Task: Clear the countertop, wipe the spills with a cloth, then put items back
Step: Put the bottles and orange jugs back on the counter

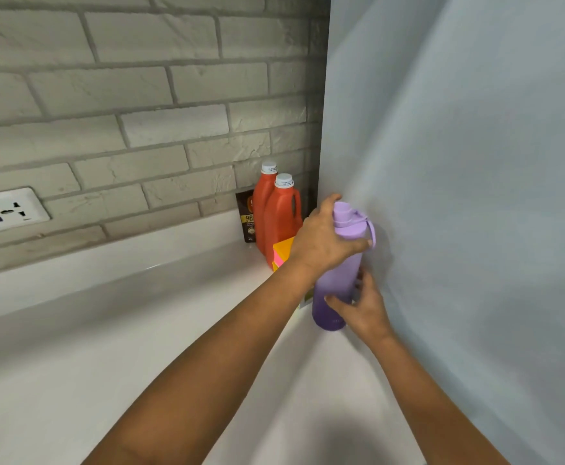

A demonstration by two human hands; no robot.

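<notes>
A purple water bottle [336, 290] with a lilac lid and loop stands upright on the white countertop [106, 347], close to the pale wall on the right. My left hand [324, 238] grips its upper part just under the lid. My right hand [363, 305] holds its lower body, fingers wrapped round it. Two orange bottles [279, 213] with white caps stand in the corner behind, next to a dark brown packet [247, 214]. An orange and pink box [283, 251] sits in front of them, partly hidden by my left wrist.
A grey brick-pattern wall [140, 95] runs along the back, with a white power socket [4, 209] at the left. A smooth pale blue-grey wall [475, 162] bounds the counter on the right. The counter stretches out white to the left and front.
</notes>
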